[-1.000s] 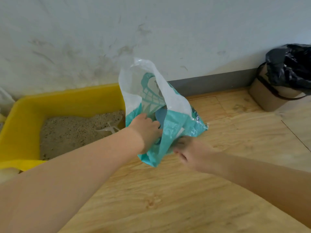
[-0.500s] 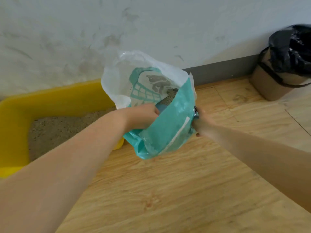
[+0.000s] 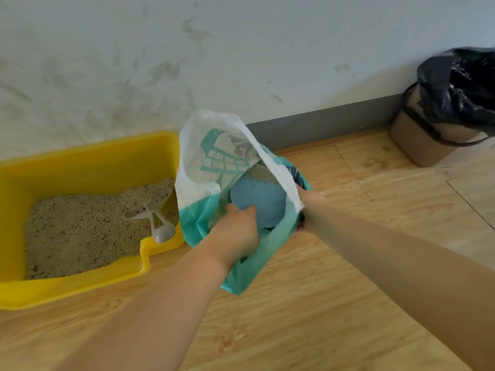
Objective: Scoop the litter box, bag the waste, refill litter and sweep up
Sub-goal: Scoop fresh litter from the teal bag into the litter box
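Litter bag (image 3: 214,170) held open just right of yellow box (image 3: 88,162), mouth touching its right rim. Left hand (image 3: 235,231) grips blue scoop (image 3: 258,202) inside; right hand (image 3: 308,202) pinches rim at 3 o'clock. Bare floor (image 3: 308,303) toward 6. Since earlier: bag lower, grey scoop (image 3: 155,215) back in view.

We've got a scuffed white wall (image 3: 241,49), grey baseboard (image 3: 334,119), and light wood floor (image 3: 308,303) here, pretty plain corner.

We hold both arms stretched forward — left hand (image 3: 235,231) curled in a grip, right hand (image 3: 308,202) pinching.
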